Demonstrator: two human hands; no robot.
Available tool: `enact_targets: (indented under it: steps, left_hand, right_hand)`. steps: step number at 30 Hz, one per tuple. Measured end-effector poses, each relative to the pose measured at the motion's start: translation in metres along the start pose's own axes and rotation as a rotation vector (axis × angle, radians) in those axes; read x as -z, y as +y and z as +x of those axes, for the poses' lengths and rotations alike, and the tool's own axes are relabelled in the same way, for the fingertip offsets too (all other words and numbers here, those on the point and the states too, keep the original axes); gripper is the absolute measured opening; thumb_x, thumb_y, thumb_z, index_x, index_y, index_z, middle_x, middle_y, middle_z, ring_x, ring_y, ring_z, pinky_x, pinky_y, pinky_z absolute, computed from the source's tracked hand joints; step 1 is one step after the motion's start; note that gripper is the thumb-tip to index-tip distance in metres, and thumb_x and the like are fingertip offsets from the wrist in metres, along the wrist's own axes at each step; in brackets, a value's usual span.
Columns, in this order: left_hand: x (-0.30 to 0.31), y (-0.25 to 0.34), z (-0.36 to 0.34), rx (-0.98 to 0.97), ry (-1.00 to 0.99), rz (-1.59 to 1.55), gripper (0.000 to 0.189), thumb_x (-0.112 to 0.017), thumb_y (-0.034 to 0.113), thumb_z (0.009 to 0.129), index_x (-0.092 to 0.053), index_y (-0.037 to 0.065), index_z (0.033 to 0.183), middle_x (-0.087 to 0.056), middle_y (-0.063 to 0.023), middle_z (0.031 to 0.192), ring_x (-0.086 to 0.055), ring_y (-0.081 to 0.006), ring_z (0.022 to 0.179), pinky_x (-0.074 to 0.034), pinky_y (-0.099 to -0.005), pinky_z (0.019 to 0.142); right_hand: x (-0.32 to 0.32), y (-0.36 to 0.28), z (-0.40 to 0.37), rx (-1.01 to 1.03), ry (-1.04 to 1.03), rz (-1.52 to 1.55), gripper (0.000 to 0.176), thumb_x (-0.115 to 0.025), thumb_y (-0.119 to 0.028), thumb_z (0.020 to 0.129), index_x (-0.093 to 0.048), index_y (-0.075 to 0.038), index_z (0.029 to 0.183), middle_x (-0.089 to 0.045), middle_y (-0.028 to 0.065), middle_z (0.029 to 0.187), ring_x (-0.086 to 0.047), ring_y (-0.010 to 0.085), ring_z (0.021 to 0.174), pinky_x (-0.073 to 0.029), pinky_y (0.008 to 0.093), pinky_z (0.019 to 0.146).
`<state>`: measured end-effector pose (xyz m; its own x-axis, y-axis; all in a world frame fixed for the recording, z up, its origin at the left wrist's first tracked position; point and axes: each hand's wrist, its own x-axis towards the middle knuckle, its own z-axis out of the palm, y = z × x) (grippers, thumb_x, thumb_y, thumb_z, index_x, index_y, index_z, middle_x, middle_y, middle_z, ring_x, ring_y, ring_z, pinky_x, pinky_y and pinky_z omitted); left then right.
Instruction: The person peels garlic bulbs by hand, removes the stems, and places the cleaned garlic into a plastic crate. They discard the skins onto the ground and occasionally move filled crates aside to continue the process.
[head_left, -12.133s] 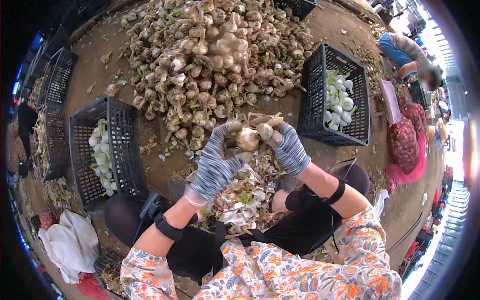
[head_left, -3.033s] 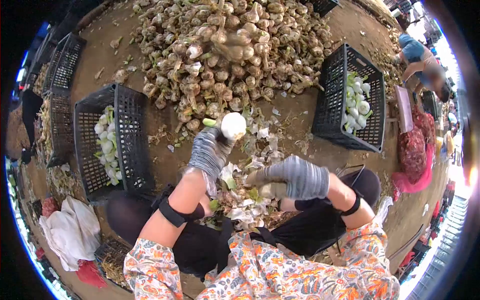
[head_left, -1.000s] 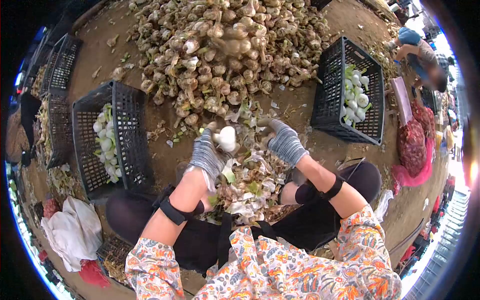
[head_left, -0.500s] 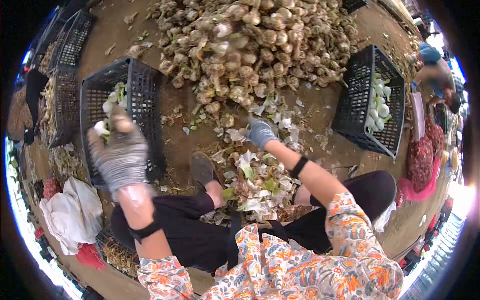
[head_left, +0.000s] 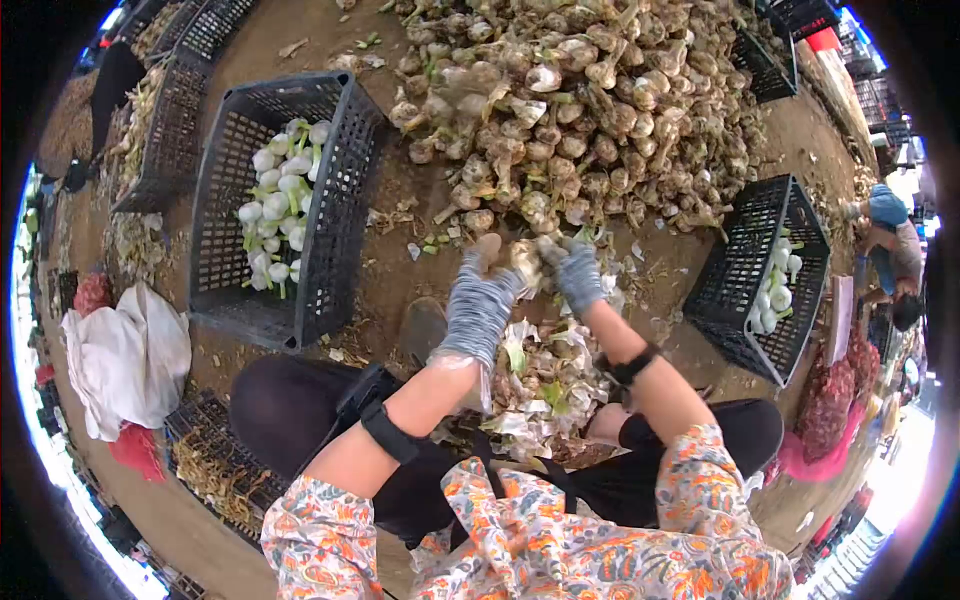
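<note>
My left hand [head_left: 474, 305], in a grey-striped glove with a dirty thumb and fingertips, is closed on a garlic bulb [head_left: 524, 260] in front of the heap. Close on the other side of that bulb is my right hand [head_left: 577, 275], gloved too, with its fingers curled together. Whatever those fingers grip is hidden. Just beyond both hands rises a large heap of unpeeled garlic [head_left: 590, 120] with dried soil on it. Below them, between my legs, lies a pile of peeled garlic skins [head_left: 540, 390].
On the left stands a black crate [head_left: 345, 215] with several clean white bulbs. Another black crate [head_left: 710, 265] with white bulbs stands at right. A white sack [head_left: 130, 355] lies at far left. At far right another person [head_left: 895, 245] bends down near red net bags [head_left: 830, 400].
My left hand has come from over the left crate to the front of the heap and now holds a garlic bulb. My right hand has joined it there. The view has shifted left.
</note>
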<state>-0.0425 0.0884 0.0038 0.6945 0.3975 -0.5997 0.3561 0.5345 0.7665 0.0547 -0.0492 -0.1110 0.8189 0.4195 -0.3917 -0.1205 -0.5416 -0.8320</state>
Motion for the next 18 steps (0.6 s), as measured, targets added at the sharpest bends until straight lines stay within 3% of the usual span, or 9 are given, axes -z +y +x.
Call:
enact_targets:
  steps: [1, 3, 4, 5, 8, 9, 12, 17, 18]
  left_hand:
    - [-0.005, -0.011, 0.003, 0.139, -0.011, 0.034, 0.067, -0.071, 0.013, 0.071, -0.038, 0.004, 0.128, -0.045, -0.0133, 0.125, -0.049, -0.0217, 0.108, -0.043, -0.0326, 0.088]
    - [-0.025, 0.009, -0.023, -0.005, -0.234, 0.351, 0.072, -0.073, 0.013, 0.069, -0.036, 0.004, 0.129, -0.046, -0.0127, 0.124, -0.045, -0.0201, 0.112, -0.039, -0.0347, 0.093]
    - [-0.031, 0.01, -0.025, -0.05, -0.411, 0.024, 0.072, -0.071, 0.01, 0.071, -0.032, 0.004, 0.132, -0.045, -0.012, 0.124, -0.044, -0.0181, 0.113, -0.038, -0.0339, 0.095]
    - [-0.039, 0.007, -0.033, -0.25, -0.408, 0.23, 0.07, -0.07, 0.005, 0.07, -0.033, 0.003, 0.13, -0.047, -0.0106, 0.121, -0.049, -0.0172, 0.106, -0.042, -0.0305, 0.09]
    - [-0.056, 0.0, -0.041, -0.188, -0.518, 0.083, 0.065, -0.072, 0.001, 0.067, -0.038, 0.002, 0.123, -0.05, -0.0087, 0.115, -0.051, -0.0166, 0.102, -0.044, -0.0282, 0.088]
    - [-0.064, -0.007, -0.044, -0.203, -0.508, 0.022, 0.067, -0.073, 0.001, 0.066, -0.038, 0.002, 0.123, -0.05, -0.0088, 0.114, -0.051, -0.017, 0.102, -0.044, -0.0292, 0.089]
    - [-0.071, -0.011, -0.049, -0.258, -0.527, 0.031, 0.068, -0.075, 0.007, 0.065, -0.039, 0.003, 0.123, -0.051, -0.0081, 0.113, -0.051, -0.0167, 0.102, -0.044, -0.0295, 0.088]
    - [-0.076, 0.01, -0.059, -0.141, -0.667, -0.024, 0.055, -0.069, 0.008, 0.073, -0.041, 0.0, 0.12, -0.052, -0.0076, 0.11, -0.051, -0.0147, 0.1, -0.043, -0.0286, 0.087]
    - [-0.075, 0.016, -0.06, -0.061, -0.69, 0.008, 0.052, -0.067, 0.019, 0.076, -0.043, 0.0, 0.118, -0.054, -0.0076, 0.106, -0.053, -0.0153, 0.097, -0.045, -0.0278, 0.084]
  right_hand:
    - [0.02, -0.025, -0.015, -0.127, -0.021, 0.136, 0.026, -0.058, -0.02, 0.083, -0.057, 0.003, 0.094, -0.06, 0.0125, 0.074, -0.053, 0.0141, 0.069, -0.044, 0.0283, 0.06]
    - [0.05, -0.025, -0.033, -0.164, -0.017, 0.316, 0.027, -0.059, -0.017, 0.082, -0.057, 0.007, 0.095, -0.06, 0.0118, 0.075, -0.053, 0.0115, 0.07, -0.045, 0.0278, 0.062]
    - [0.068, -0.048, -0.048, -0.146, -0.011, 0.357, 0.027, -0.057, -0.013, 0.083, -0.056, 0.01, 0.097, -0.061, 0.0118, 0.081, -0.053, 0.0108, 0.072, -0.047, 0.0278, 0.064]
    - [0.081, -0.065, -0.063, -0.149, 0.029, 0.351, 0.027, -0.057, -0.013, 0.083, -0.056, 0.01, 0.097, -0.061, 0.0118, 0.081, -0.053, 0.0108, 0.072, -0.047, 0.0278, 0.064]
    - [0.112, -0.1, -0.1, -0.019, 0.05, 0.179, 0.028, -0.058, -0.014, 0.083, -0.057, 0.011, 0.096, -0.061, 0.0108, 0.081, -0.055, 0.0115, 0.073, -0.047, 0.0264, 0.064]
    - [0.112, -0.082, -0.1, 0.164, 0.033, 0.255, 0.027, -0.06, -0.015, 0.082, -0.057, 0.01, 0.092, -0.061, 0.0086, 0.075, -0.056, 0.0117, 0.068, -0.047, 0.0249, 0.059]
    - [0.132, -0.126, -0.123, -0.04, -0.015, 0.236, 0.023, -0.059, -0.015, 0.083, -0.057, 0.008, 0.089, -0.061, 0.0071, 0.074, -0.057, 0.0131, 0.066, -0.046, 0.0243, 0.057]
    - [0.156, -0.14, -0.136, 0.049, -0.099, 0.148, 0.02, -0.06, -0.015, 0.083, -0.059, 0.004, 0.088, -0.06, 0.0034, 0.072, -0.053, 0.0079, 0.067, -0.045, 0.0228, 0.058]
    - [0.155, -0.13, -0.128, 0.281, -0.045, 0.011, 0.021, -0.061, -0.016, 0.081, -0.06, 0.003, 0.091, -0.06, 0.0027, 0.072, -0.051, 0.006, 0.067, -0.045, 0.0232, 0.058]
